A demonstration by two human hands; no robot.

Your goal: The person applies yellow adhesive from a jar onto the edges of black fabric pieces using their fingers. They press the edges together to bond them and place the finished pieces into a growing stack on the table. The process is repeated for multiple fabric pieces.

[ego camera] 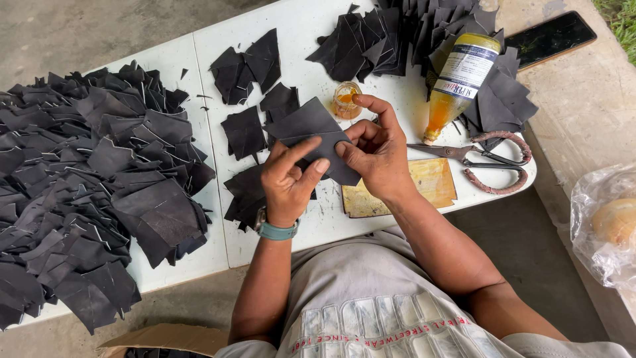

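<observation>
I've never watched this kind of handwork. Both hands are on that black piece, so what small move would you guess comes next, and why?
Probably pressing the fold flat. Both the left hand and right hand pinch one black leather piece, whose flaps overlap at its middle. A small open cup of amber glue stands just beyond the fingers, so the overlap may be a glued seam needing pressure, though no glue is visible on it.

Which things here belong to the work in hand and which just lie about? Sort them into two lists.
In use:
left hand and right hand, both holding the dark piece
small glue cup
big pile of dark pieces
glue bottle
scissors
yellow board

Lying about:
phone
plastic bag
cardboard box
</observation>
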